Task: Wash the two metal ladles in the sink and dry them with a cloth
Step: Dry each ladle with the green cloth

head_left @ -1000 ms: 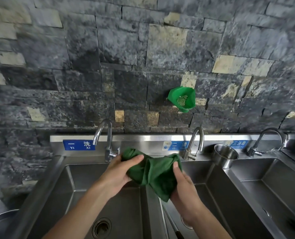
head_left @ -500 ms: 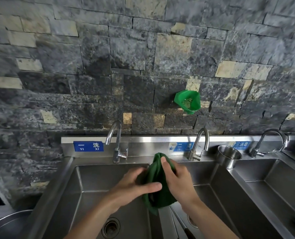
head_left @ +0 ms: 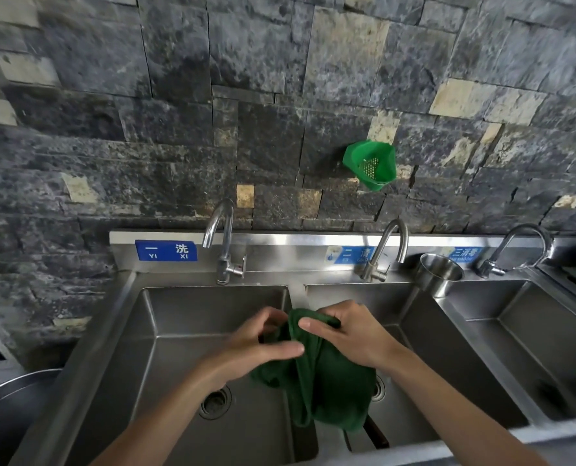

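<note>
Ladles are hard for us to make out: only a dark handle end (head_left: 375, 432) pokes out below the cloth at the lower centre of the frame, and we cannot tell what it belongs to. We see a rough stone wall (head_left: 212, 95) filling the upper half. Below it runs a steel three-basin sink (head_left: 185, 317), with a curved faucet (head_left: 222, 240) behind each basin. At lower centre we hold a green cloth (head_left: 327, 381) bunched over the divider between the left and middle basins. Our left hand (head_left: 259, 344) and right hand (head_left: 350, 334) are close together, both clamped on its top. A green strainer (head_left: 370, 164) hangs on the wall at upper right, and a steel cup (head_left: 439, 274) stands on the rim beside the middle faucet.
</note>
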Demonstrator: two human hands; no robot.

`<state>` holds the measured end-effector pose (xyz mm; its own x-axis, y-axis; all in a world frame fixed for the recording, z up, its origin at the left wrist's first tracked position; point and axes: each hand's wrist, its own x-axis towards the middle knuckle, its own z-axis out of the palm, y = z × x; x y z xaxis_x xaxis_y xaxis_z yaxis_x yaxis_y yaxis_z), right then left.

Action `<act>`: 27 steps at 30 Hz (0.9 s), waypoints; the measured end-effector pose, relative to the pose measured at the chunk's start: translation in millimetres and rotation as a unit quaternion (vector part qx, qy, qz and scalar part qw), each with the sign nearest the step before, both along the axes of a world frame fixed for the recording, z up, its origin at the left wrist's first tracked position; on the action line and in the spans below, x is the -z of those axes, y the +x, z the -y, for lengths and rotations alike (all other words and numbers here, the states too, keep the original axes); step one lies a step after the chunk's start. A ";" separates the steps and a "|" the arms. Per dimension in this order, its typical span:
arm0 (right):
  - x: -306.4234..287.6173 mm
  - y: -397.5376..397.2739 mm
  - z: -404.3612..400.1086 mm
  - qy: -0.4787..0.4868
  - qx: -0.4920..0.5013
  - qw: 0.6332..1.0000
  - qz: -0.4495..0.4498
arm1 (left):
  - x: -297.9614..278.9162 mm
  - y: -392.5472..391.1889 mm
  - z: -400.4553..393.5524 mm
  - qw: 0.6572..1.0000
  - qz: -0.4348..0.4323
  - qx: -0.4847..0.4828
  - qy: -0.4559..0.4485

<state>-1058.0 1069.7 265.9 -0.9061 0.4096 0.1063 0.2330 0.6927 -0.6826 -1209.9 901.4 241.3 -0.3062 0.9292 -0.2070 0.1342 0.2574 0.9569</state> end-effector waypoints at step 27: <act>170.1 -75.8 -206.5 0.163 0.032 0.945 0.281 | 187.8 -82.8 -229.0 0.909 -0.397 -0.118 -0.041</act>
<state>-1133.8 1276.2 95.8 -0.8316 0.4935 -0.2548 0.5436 0.8174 -0.1908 -1292.7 1130.4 53.5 -0.5782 0.8096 0.1010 0.7064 0.4348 0.5585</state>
